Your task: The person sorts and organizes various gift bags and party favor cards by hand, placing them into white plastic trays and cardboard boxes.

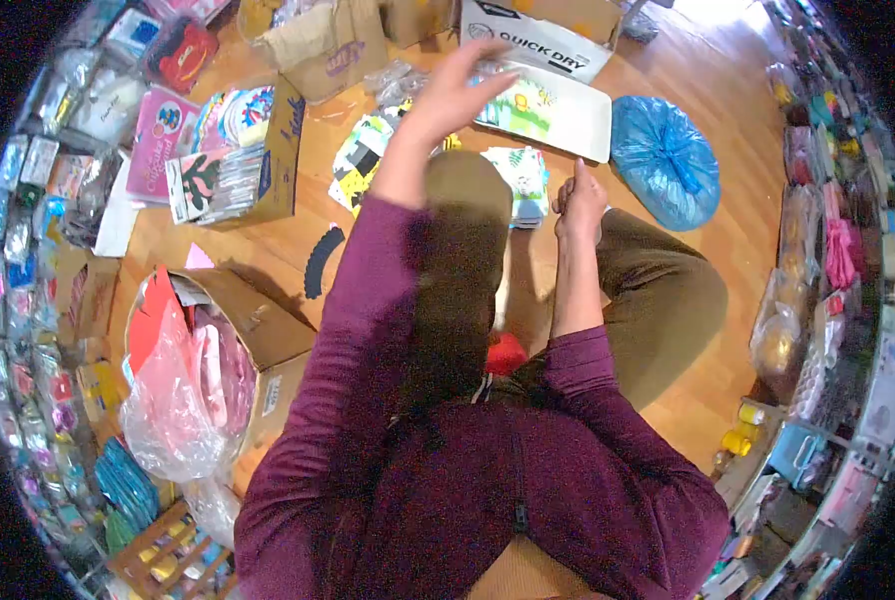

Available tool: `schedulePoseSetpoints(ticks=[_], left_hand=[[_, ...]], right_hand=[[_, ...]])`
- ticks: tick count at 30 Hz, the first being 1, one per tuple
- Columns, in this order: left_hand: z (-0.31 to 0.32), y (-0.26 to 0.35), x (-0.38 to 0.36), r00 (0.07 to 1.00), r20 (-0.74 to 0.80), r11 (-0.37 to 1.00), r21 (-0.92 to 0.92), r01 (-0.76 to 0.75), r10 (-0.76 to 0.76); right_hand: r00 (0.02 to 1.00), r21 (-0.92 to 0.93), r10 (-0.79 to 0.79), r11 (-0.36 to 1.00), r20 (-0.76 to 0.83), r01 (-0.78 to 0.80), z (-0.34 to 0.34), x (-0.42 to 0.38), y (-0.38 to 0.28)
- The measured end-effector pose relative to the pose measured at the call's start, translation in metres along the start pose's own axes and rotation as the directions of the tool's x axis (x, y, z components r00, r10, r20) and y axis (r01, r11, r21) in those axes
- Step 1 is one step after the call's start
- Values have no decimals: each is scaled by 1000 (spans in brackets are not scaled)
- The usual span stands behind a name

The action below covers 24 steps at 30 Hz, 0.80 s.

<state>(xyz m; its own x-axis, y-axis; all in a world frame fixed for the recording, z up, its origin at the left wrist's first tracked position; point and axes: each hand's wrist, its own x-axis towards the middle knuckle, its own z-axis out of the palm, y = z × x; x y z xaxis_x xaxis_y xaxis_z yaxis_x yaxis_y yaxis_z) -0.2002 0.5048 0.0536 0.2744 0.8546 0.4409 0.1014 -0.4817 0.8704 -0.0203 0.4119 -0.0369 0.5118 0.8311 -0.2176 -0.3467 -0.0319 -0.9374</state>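
Observation:
My left hand [455, 95] is raised over the near-left end of a white tray [593, 125], its fingers apart and nothing visible in them. Inside the tray lie colourful printed sheets [528, 108] in green and yellow. My right hand [581, 208] is closed with its thumb pointing up, beside a stack of printed packets [528, 180] on the floor. Whether its curled fingers hold anything is hidden. Left of my raised knee lie yellow, black and white paper pieces [360, 165], partly covered by my left forearm.
A tied blue plastic bag [665, 160] sits right of the tray, a QUICK DRY box [538, 45] behind it. On the left stand a carton of packets [283, 150] and an open carton [278, 385] with pink items. A black scalloped strip [324, 262] lies between. Packed shelves line both sides.

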Motion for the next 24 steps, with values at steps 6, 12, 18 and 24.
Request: schedulePoseSetpoints(ticks=[6, 12, 18, 24], left_hand=[[-43, 4, -82, 914, 271, 855, -345, 386, -303], [-44, 37, -86, 893, 310, 910, -152, 386, -327], [-45, 77, -97, 938, 204, 946, -107, 307, -281], [-70, 42, -124, 703, -385, 711, -660, 242, -598]], right_hand=[[1000, 146, 12, 989, -26, -8, -9, 0, -19], [999, 220, -36, 975, -36, 43, -23, -24, -44], [980, 271, -121, 949, -156, 160, -44, -11, -54], [942, 277, -188, 923, -277, 266, -52, -10, -54]])
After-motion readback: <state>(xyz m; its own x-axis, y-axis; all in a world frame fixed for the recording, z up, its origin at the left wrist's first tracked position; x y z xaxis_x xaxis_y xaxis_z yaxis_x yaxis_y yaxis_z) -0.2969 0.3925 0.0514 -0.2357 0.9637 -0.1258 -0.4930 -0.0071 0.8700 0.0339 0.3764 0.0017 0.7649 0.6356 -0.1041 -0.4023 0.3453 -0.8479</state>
